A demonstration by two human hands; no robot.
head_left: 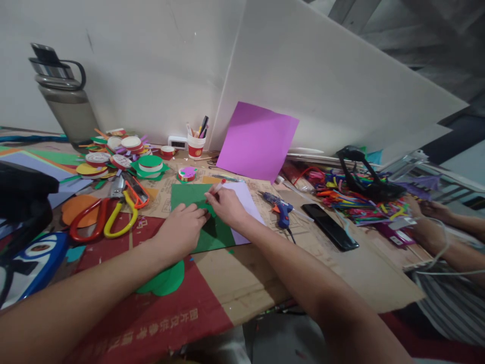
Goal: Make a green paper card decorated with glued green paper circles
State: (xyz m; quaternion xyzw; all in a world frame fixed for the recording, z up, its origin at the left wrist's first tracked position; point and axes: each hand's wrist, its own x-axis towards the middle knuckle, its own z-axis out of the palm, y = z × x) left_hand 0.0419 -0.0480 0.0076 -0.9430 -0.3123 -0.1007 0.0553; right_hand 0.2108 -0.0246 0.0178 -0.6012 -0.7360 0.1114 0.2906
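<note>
A sheet of green paper (pixel 220 235) lies on the cardboard in front of me, overlapping a lilac sheet (pixel 242 199). My left hand (pixel 182 227) rests on the green sheet's left part, fingers stretched out and pressing down, the tips beside a small green paper piece (pixel 209 208). Just right of it, my right hand (pixel 229 207) pinches a slim pen (pixel 217 188) with a red end, its lower tip hidden by the fingers. A rounded green paper cutout (pixel 166 279) sits below my left forearm.
Left are red-and-yellow-handled scissors (pixel 121 215), paper discs (pixel 131 144) and a water bottle (pixel 68 101). A purple sheet (pixel 257 139) leans on the wall. Right are a blue glue gun (pixel 279 208), a phone (pixel 329 226), pipe cleaners (pixel 352 197) and another person's arms (pixel 439 232).
</note>
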